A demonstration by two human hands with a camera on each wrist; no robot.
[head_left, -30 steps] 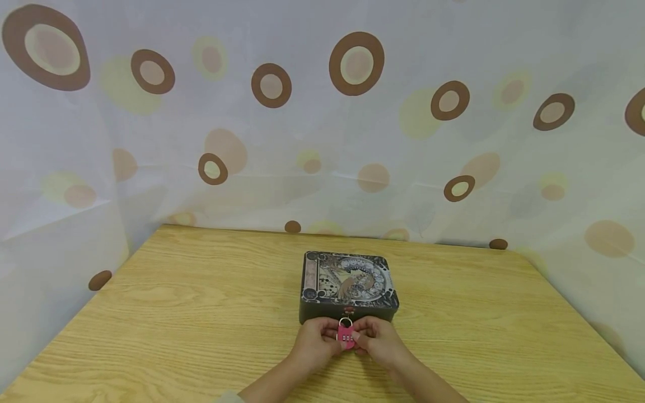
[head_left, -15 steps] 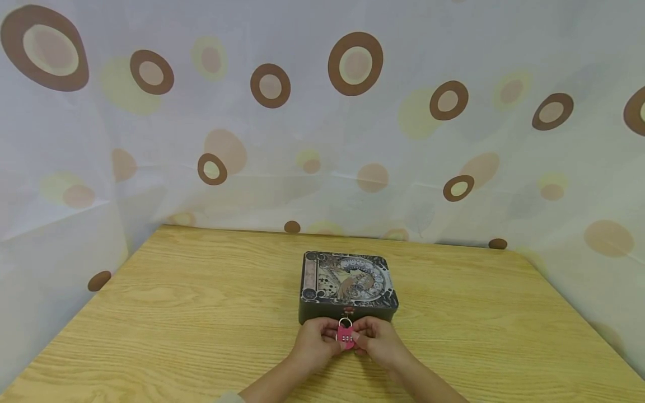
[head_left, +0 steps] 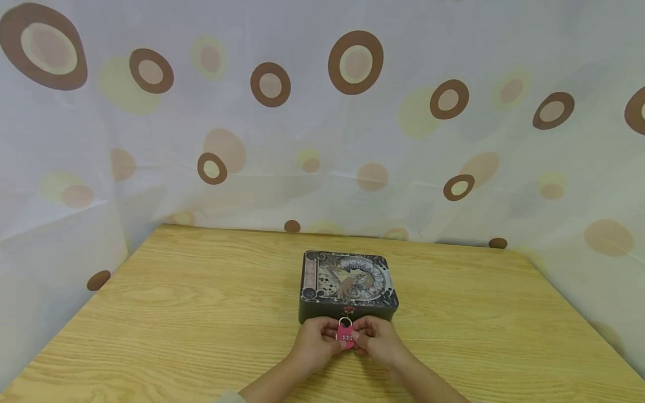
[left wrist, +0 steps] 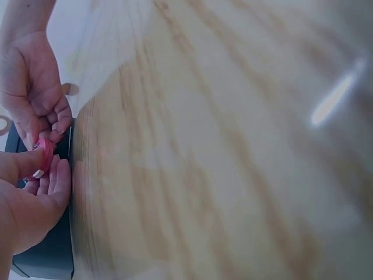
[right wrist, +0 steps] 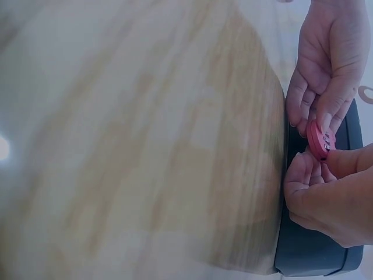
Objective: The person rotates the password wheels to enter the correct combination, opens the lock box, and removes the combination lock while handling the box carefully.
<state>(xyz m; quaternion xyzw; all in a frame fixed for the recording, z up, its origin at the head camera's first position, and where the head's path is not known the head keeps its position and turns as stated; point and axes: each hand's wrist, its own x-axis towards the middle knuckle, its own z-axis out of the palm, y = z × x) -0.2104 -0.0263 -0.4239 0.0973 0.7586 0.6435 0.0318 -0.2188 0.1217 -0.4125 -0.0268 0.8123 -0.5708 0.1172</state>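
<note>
Between my two hands is a pink combination padlock (head_left: 345, 334) with a row of number dials and a metal shackle. The shackle stands up toward the red-marked clasp (head_left: 349, 310) on the front of a dark box; whether it passes through the clasp I cannot tell. My left hand (head_left: 316, 342) pinches the padlock's left side, thumb on its face. From the other side my right hand (head_left: 379, 340) pinches it, thumb beside the dials. The box (head_left: 349, 280) has a decorated lid, which is down. In the right wrist view the padlock (right wrist: 319, 140) shows its dials.
The box rests on a wood-grain table (head_left: 211, 291), close in front of both hands. A pale curtain (head_left: 302, 134) with brown and yellow circles rises behind the table and along both sides.
</note>
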